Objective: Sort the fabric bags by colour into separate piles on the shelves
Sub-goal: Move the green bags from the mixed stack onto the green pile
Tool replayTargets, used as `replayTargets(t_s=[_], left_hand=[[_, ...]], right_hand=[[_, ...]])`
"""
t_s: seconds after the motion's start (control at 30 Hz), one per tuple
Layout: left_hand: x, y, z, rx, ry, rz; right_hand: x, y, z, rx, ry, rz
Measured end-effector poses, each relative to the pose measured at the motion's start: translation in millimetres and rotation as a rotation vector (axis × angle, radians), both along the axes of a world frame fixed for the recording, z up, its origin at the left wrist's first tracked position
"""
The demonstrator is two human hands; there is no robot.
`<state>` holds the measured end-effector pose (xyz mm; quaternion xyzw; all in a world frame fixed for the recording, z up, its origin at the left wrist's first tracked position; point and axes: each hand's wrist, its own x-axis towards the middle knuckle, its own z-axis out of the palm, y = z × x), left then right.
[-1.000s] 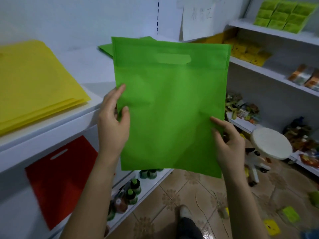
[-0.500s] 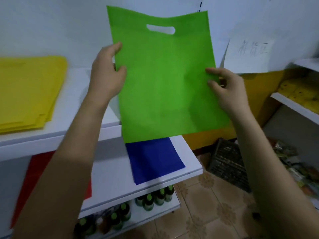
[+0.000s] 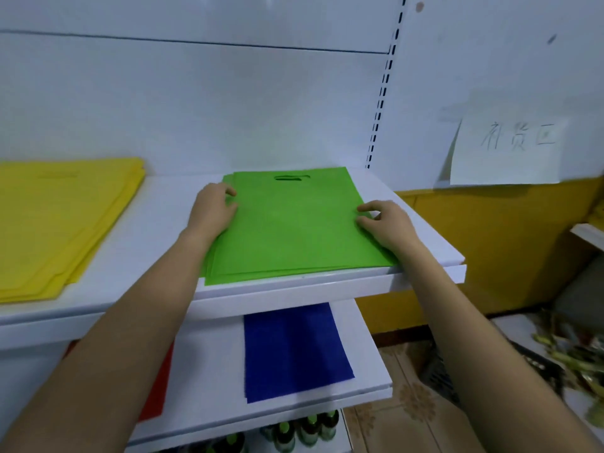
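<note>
Left hand, right hand: each grip pinches side edge of flat green fabric bag, lying between grips atop green bag pile. Risk: release drags bag askew, past front lip of white shelf.

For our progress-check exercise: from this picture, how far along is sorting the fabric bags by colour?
Done: yellow pile and green pile lie apart on the upper shelf; blue bag and red bag on the lower shelf. In hand: the left hand and right hand hold the top green bag by its edges, on its pile. Left: letting go; no unsorted bags in view.
</note>
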<state>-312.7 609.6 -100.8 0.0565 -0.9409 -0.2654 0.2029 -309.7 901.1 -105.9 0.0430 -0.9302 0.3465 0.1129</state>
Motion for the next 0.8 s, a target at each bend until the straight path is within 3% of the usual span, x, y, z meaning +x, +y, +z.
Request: replayTargets(t_s=[0.2,0.37,0.53,0.8], left_hand=[[10,4,4,0.067,0.086,0.043],[32,6,15,0.185,0.159,0.038],[86,-7,31,0.165,0.297,-0.064],[252,-97,7,0.269,0.408,-0.081]], right_hand=[[-4,3,2,-0.168,-0.064,0.014],[23,10,23,-0.566,-0.077,0.087],[66,-9,38,-0.482,0.255,0.086],[191,-184,4,-0.359,0.449,0.45]])
